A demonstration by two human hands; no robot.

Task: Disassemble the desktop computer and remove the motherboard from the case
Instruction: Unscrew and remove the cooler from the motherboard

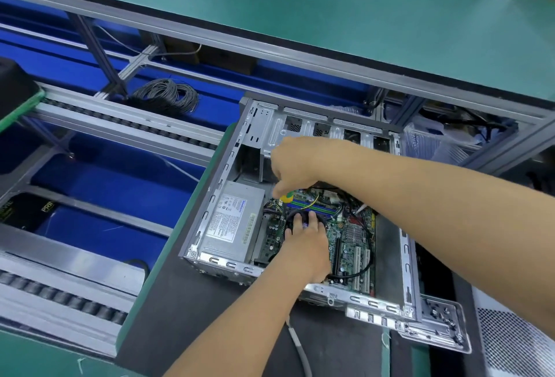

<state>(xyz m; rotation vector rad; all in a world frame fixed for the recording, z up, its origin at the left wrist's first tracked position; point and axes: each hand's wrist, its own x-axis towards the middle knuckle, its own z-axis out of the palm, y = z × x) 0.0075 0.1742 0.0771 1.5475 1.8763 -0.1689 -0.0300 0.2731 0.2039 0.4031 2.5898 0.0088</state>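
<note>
An open silver desktop case (407, 259) lies flat on the dark mat. Inside it sits the green motherboard (351, 241), with a grey power supply (232, 220) to its left. My left hand (306, 241) rests on the round black CPU cooler fan (292, 216), its fingers over the top of the fan. My right hand (295, 163) is above the fan and grips a screwdriver with a yellow and green handle (285, 197), which points down at the board near the blue memory slots (312, 205). Black cables loop across the board.
A metal tray (444, 325) with small screws lies at the case's near right corner. A perforated white panel (516, 343) is at the far right. Roller conveyor rails (126, 127) and blue bins run to the left. A green shelf (330, 16) overhangs the back. A grey cable coil (168, 96) lies behind the case.
</note>
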